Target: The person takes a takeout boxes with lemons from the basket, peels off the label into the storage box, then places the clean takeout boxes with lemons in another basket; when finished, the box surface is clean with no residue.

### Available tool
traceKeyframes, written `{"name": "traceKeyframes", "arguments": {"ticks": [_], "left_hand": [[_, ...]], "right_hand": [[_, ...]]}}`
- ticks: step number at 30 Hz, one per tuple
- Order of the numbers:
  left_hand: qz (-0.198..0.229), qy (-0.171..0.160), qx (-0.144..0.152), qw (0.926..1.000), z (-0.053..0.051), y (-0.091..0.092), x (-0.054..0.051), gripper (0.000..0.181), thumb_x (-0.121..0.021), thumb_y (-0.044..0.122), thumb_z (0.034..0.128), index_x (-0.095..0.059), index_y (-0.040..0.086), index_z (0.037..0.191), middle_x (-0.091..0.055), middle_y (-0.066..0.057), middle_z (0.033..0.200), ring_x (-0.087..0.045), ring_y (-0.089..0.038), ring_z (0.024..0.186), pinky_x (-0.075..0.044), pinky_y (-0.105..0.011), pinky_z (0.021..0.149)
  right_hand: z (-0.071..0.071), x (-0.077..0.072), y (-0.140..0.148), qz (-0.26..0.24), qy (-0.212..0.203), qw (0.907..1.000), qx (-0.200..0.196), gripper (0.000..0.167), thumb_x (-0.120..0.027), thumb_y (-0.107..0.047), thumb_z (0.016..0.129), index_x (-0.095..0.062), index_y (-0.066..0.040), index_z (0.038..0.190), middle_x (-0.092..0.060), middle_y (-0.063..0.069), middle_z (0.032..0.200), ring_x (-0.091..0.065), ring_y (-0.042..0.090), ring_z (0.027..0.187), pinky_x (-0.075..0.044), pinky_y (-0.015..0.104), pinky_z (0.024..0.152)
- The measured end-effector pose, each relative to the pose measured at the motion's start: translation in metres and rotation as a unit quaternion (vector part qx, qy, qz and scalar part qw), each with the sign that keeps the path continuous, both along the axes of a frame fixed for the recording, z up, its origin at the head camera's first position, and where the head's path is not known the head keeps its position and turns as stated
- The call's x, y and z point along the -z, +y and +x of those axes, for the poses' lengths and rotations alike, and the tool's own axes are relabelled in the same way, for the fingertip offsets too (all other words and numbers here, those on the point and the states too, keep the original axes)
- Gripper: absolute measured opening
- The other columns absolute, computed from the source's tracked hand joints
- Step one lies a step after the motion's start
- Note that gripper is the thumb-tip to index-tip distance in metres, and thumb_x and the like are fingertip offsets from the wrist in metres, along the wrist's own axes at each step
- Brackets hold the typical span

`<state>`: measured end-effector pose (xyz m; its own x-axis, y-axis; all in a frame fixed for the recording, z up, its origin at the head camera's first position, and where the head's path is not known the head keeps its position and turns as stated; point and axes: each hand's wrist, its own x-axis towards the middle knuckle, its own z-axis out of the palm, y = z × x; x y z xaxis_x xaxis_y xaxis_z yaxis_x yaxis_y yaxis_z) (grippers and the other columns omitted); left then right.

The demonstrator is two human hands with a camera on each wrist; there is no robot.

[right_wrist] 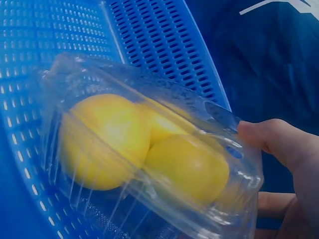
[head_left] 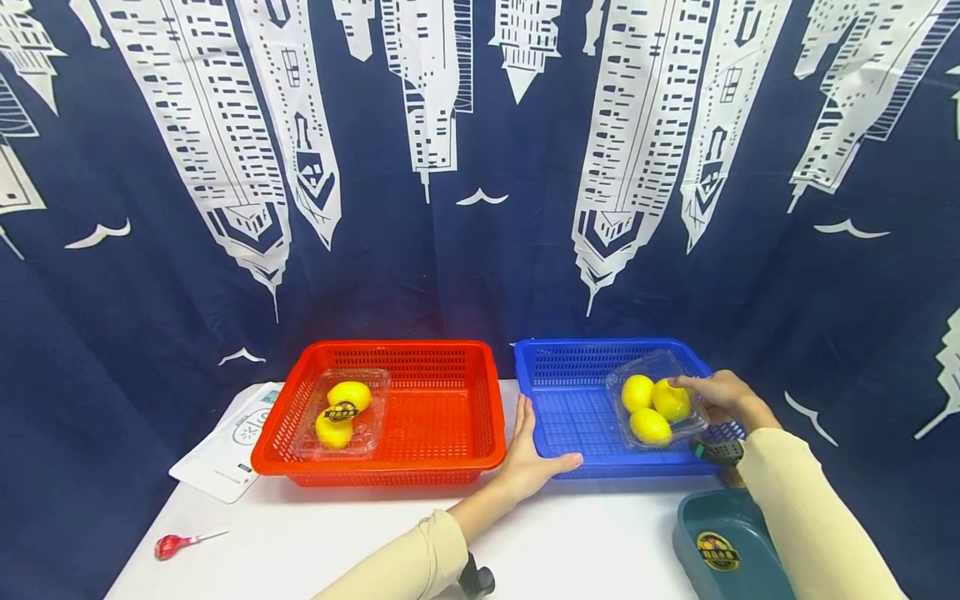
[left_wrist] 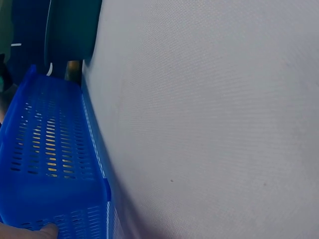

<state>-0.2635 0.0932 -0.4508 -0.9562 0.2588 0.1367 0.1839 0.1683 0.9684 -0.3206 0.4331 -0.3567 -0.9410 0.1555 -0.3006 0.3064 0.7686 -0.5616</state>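
Observation:
In the head view a clear plastic box (head_left: 631,429) with three yellow fruits (head_left: 650,426) is tilted inside the blue basket (head_left: 558,472). My right hand (head_left: 723,395) grips the box's right end; the right wrist view shows the thumb on top of the box (right_wrist: 209,226) and fingers below. My left hand (head_left: 527,462) rests against the blue basket's left side, thumb stretched over its front rim and fingers extended; in the left wrist view only part of the hand (left_wrist: 31,232) shows against the basket (left_wrist: 45,194).
A red basket (head_left: 442,427) at left holds a clear box with two yellow fruits (head_left: 349,397) and a black label. White packets (head_left: 225,450) lie left of it, a red lollipop (head_left: 169,546) nearer. A teal bin (head_left: 686,546) with a round sticker stands at front right.

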Motion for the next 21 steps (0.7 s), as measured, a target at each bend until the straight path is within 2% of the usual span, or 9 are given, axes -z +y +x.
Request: {"name": "traceKeyframes", "arguments": {"ticks": [1,4,7,9,12,17,21], "left_hand": [[0.0,0.0,0.0,1.0,0.0,0.0,0.0,0.118,-0.084,0.035,0.0733,-0.005,0.01,0.157,0.005,0.001,0.166,-0.012,-0.033,0.152,-0.02,-0.057,0.121],[0.0,0.001,0.0,1.0,0.0,0.0,0.001,0.118,-0.084,0.034,0.0736,-0.005,0.011,0.158,0.005,0.001,0.166,-0.012,-0.033,0.152,-0.02,-0.057,0.121],[0.0,0.001,0.0,1.0,0.0,-0.001,0.001,0.117,-0.084,0.033,0.074,-0.005,0.011,0.158,0.005,0.002,0.166,-0.012,-0.033,0.152,-0.02,-0.057,0.121],[0.001,0.002,-0.001,1.0,0.0,-0.001,0.001,0.116,-0.084,0.032,0.0743,-0.005,0.011,0.158,0.005,0.002,0.166,-0.012,-0.033,0.152,-0.02,-0.057,0.121],[0.001,0.001,-0.001,1.0,-0.001,-0.002,0.001,0.116,-0.083,0.033,0.0746,-0.005,0.011,0.158,0.005,0.002,0.166,-0.012,-0.032,0.152,-0.02,-0.057,0.121],[0.0,0.001,0.0,1.0,-0.001,-0.001,0.001,0.116,-0.083,0.032,0.075,-0.005,0.012,0.158,0.005,0.002,0.166,-0.012,-0.031,0.152,-0.021,-0.056,0.121],[0.0,-0.001,-0.001,1.0,0.0,-0.001,0.001,0.116,-0.083,0.033,0.0751,-0.004,0.013,0.158,0.005,0.002,0.166,-0.012,-0.03,0.153,-0.021,-0.055,0.121]], "right_hand": [[0.0,0.001,0.0,0.004,0.002,1.0,0.004,0.093,-0.054,-0.062,0.089,-0.046,0.024,0.124,-0.062,0.023,0.093,-0.063,0.022,0.078,-0.061,0.036,0.075],[0.002,0.003,0.0,0.005,0.012,0.9995,0.029,0.069,-0.056,-0.057,0.089,-0.061,0.011,0.09,-0.056,0.006,0.067,-0.056,0.015,0.062,-0.056,0.029,0.063],[0.003,0.005,-0.001,0.0,0.029,0.9974,0.065,0.048,-0.059,-0.048,0.089,-0.057,-0.006,0.066,-0.048,-0.002,0.055,-0.05,0.013,0.054,-0.049,0.026,0.054],[0.005,0.007,-0.001,-0.008,0.045,0.9954,0.084,0.044,-0.062,-0.041,0.089,-0.059,-0.005,0.065,-0.05,-0.001,0.054,-0.053,0.014,0.054,-0.052,0.026,0.055],[0.006,0.006,-0.004,-0.008,0.055,0.9943,0.091,0.042,-0.06,-0.039,0.09,-0.058,-0.003,0.069,-0.051,0.0,0.054,-0.053,0.014,0.053,-0.052,0.027,0.054],[0.006,0.001,-0.009,-0.001,0.038,0.997,0.067,0.052,-0.05,-0.046,0.094,-0.046,-0.013,0.055,-0.041,-0.004,0.047,-0.038,0.01,0.044,-0.034,0.025,0.045],[0.007,0.0,-0.012,0.0,0.036,0.9982,0.047,0.056,-0.046,-0.047,0.096,-0.042,-0.016,0.05,-0.038,-0.005,0.046,-0.034,0.009,0.042,-0.03,0.023,0.044]]}}
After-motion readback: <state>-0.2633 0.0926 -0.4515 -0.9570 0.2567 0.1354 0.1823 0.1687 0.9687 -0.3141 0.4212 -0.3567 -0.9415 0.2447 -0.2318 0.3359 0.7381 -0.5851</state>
